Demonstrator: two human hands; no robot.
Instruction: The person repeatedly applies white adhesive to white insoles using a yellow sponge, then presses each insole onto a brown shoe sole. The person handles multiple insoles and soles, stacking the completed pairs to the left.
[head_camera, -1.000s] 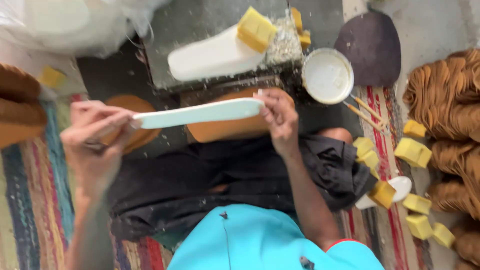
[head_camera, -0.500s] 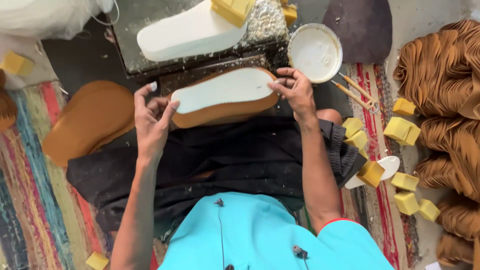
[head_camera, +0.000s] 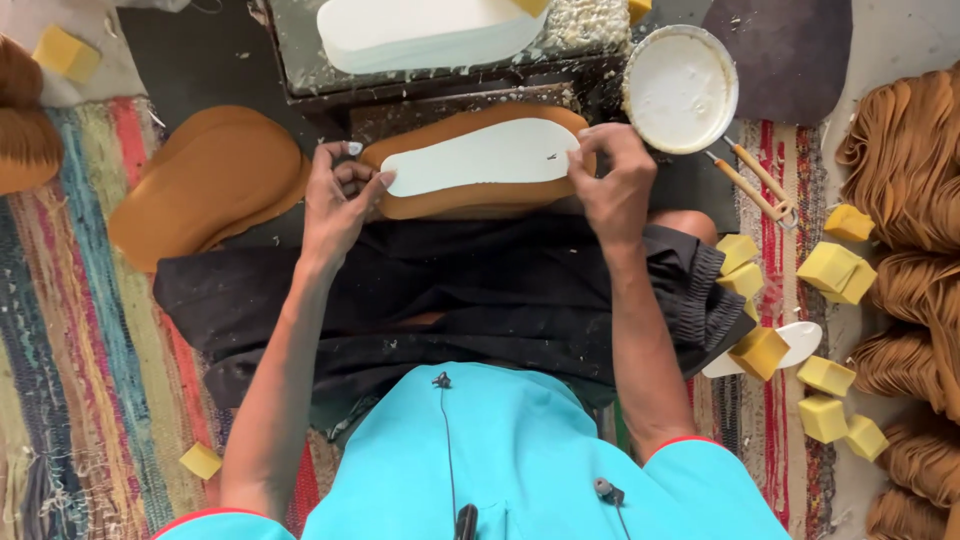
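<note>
A white sole-shaped insole (head_camera: 480, 157) lies flat on a larger tan sole piece (head_camera: 470, 200) in front of my lap. My left hand (head_camera: 338, 200) pinches the white insole's left end with curled fingers. My right hand (head_camera: 612, 185) presses down on its right end and on the tan piece beneath. Both hands touch the stacked pair.
A thick white foam sole (head_camera: 430, 32) rests on a dark stand above. A round white glue bowl (head_camera: 680, 88) and brush (head_camera: 750, 185) sit at the right. Tan soles (head_camera: 205, 185) lie at left; yellow foam blocks (head_camera: 830, 265) and stacks of brown pieces (head_camera: 915, 160) at right. Striped rug (head_camera: 70, 350) below.
The white insole, held up in the air a second ago, has come down onto the tan sole. My hands have closed in on its two ends.
</note>
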